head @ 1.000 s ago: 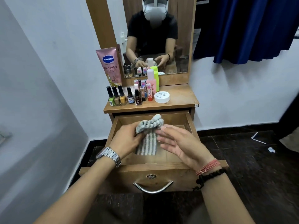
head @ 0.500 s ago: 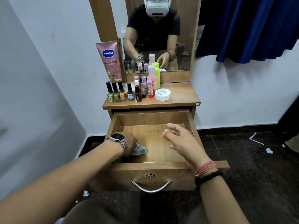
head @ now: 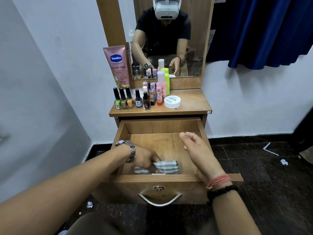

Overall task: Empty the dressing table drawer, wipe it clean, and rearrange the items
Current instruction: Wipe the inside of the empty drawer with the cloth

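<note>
The wooden drawer [head: 201, 131] stands pulled out, holding nothing but a grey striped cloth [head: 166, 167] at its front left. My left hand [head: 145, 157], with a metal watch on the wrist, grips that cloth against the drawer floor. My right hand [head: 197, 150] hovers over the right side of the drawer, fingers loosely curled and holding nothing. On the dressing table top [head: 191, 102] stand several nail polish bottles [head: 124, 100], a pink Vaseline tube [head: 117, 65], a pink bottle [head: 161, 85], a green bottle [head: 166, 82] and a white round jar [head: 172, 101].
A mirror [head: 194, 39] behind the table top reflects a person in a headset. A blue curtain [head: 262, 31] hangs at the upper right. White walls close in on the left. Small paper scraps [head: 284, 161] lie on the dark tiled floor.
The cloth went from both hands above the drawer down to its front left floor in my left hand. My right hand let go and lifted over the right side.
</note>
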